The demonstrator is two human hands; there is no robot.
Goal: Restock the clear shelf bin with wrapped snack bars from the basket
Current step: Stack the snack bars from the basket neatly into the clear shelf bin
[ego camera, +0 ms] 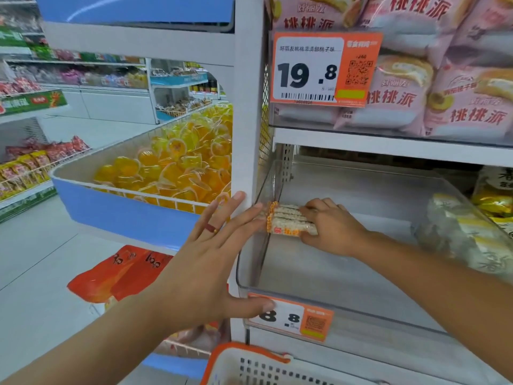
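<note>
Orange price tag (326, 69) on upper shelf reads "19.8"; pink snack bags (449, 87) behind it carry red Chinese characters. Tag on clear bin (319, 290) front reads "8.8" (290, 318), partly covered by left thumb. Right hand (331, 227) inside bin, fingers curled over stack of wrapped snack bars (288, 219) at left wall. Left hand (213, 259) spread wide, fingers straight against bin's outer side. Orange-rimmed white basket (249, 365) below. Aisle bin of yellow jelly cups (172, 165) left; pale floor (33, 262).

White shop shelving (247, 107), pale floor (36, 262), blue-fronted bins (125, 215)
</note>
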